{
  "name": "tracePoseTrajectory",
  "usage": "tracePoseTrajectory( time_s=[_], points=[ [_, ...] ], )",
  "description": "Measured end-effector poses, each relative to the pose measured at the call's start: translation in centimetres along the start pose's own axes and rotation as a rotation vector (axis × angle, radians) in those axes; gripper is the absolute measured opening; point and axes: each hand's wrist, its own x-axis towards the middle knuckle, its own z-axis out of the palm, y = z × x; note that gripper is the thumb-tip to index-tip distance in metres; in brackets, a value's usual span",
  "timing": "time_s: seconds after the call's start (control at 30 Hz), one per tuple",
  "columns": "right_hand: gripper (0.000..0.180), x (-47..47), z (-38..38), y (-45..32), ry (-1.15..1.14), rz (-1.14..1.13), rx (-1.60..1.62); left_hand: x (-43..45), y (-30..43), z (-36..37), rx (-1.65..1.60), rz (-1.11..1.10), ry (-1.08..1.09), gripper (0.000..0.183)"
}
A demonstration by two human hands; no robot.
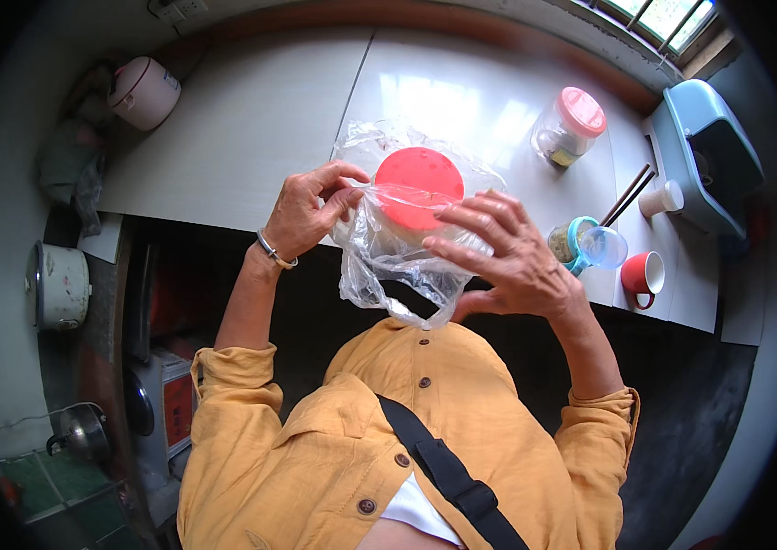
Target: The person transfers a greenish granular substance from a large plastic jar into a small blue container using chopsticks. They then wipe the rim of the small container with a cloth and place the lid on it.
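A container with a round red lid (423, 175) stands near the front edge of the table, inside a clear plastic bag (388, 258) that hangs over the edge. My left hand (313, 206) pinches the bag's film between thumb and fingers, left of the lid. Over the bag's right side, my right hand (512, 254) has its fingers spread, and the fingertips reach the film near the lid; a grip by it does not show. The container's body is mostly hidden by the bag and its folds.
On the right of the table (258, 117) are a pink-lidded jar (577, 120), an open jar (570, 240), chopsticks (625, 196), a small white-capped jar (660, 199), a red mug (636, 271) and a blue plastic box (704, 151). A pink rice cooker (144, 93) stands at far left.
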Motion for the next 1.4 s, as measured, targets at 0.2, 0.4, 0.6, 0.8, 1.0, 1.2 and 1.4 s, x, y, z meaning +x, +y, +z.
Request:
tracePoseTrajectory(
  time_s=[0.2, 0.4, 0.6, 0.8, 1.0, 1.2, 1.4],
  points=[
    [0.025, 1.1, -0.2, 0.8, 0.228, 0.137, 0.201, 0.8, -0.6, -0.6, 0.090, 0.187, 0.063, 0.024],
    [0.027, 3.3, -1.1, 2.1, 0.371, 0.187, 0.399, 4.6, -0.1, 0.1, 0.824, 0.418, 0.112, 0.040],
    [0.013, 5.4, -2.8, 3.9, 0.280, 0.274, 0.557, 8.4, -1.4, -0.7, 0.866, 0.287, 0.072, 0.006],
    [0.018, 7.1, -6.5, 7.0, -0.080, 0.363, 0.576, 12.0, 1.4, -3.9, -0.180, -0.077, 0.098, 0.017],
    [0.026, 9.9, -6.4, 8.6, -0.142, 0.577, 0.817, 10.4, 4.1, -2.6, -0.381, -0.014, -0.163, 0.045],
    [0.030, 10.4, -0.9, 9.1, 0.245, 0.680, 0.491, 6.4, 5.8, -1.1, 0.220, 0.190, -0.147, 0.093],
    [0.052, 8.7, -0.1, 8.4, 0.424, 0.432, 0.248, 8.4, 1.7, -2.1, -0.095, -0.020, 0.059, 0.050]
  ],
)
